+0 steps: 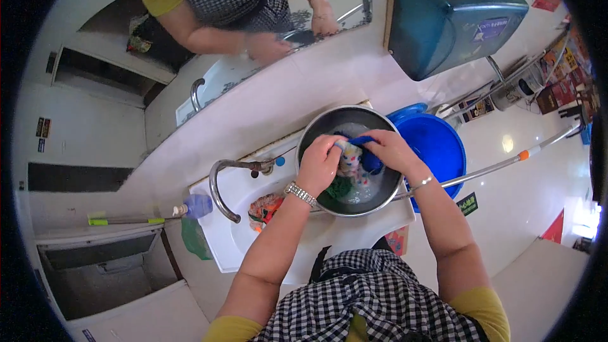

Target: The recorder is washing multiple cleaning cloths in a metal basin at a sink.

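Observation:
A round metal basin [349, 209] with soapy water rests on the right part of a white washbasin [304, 242]. Over the water my left hand [322, 159] grips one end of a wet blue cloth [363, 140], beside a white cloth with coloured spots [350, 157]. The blue cloth's other side is pinched in my right hand [392, 149], and its lower part hangs down. Green mesh-like material [339, 187] lies in the basin near my left wrist. Orange and patterned cloths [264, 210] lie in the sink bowl, partly behind my left forearm.
A curved metal faucet [219, 185] rises left of the basin, near a purple pump bottle [198, 206]. A blue bucket [434, 152] stands at the right, with a metal pole [494, 166] crossing it. A teal dispenser [456, 23] and a mirror [237, 47] are on the wall ahead.

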Available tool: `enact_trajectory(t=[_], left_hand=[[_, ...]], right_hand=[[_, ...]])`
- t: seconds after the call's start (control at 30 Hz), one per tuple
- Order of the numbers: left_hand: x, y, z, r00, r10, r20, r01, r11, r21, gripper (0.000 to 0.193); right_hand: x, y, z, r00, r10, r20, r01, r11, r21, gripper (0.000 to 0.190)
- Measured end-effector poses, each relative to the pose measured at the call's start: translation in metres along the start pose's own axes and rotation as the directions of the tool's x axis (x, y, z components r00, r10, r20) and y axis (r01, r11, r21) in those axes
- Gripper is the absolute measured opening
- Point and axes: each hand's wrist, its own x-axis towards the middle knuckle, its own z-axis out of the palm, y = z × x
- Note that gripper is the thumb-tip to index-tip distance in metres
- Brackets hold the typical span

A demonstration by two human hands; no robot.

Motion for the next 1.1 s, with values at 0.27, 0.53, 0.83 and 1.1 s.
enact_trajectory(t=[0.27, 0.53, 0.83, 1.1], left_hand=[[0.008, 0.128, -0.061, 0.963, 0.227, -0.144, -0.25, 0.953, -0.171, 0.019], [0.006, 0.092, -0.038, 0.995, 0.083, 0.054, -0.058, 0.931, -0.36, 0.027], [-0.024, -0.089, 0.075, 0.949, -0.315, -0.01, 0.282, 0.835, 0.472, 0.049], [0.0, -0.095, 0.087, 0.697, -0.632, 0.338, 0.045, 0.51, 0.859, 0.055]], right_hand=[[-0.015, -0.148, -0.082, 0.957, -0.145, -0.251, 0.21, 0.943, 0.257, 0.019], [-0.016, -0.111, -0.056, 0.934, -0.252, -0.255, 0.287, 0.952, 0.11, 0.021], [-0.016, 0.007, 0.061, 0.978, 0.202, -0.059, -0.211, 0.938, -0.274, 0.052], [-0.001, 0.018, 0.091, 0.933, 0.283, 0.224, -0.066, 0.745, -0.664, 0.077]])
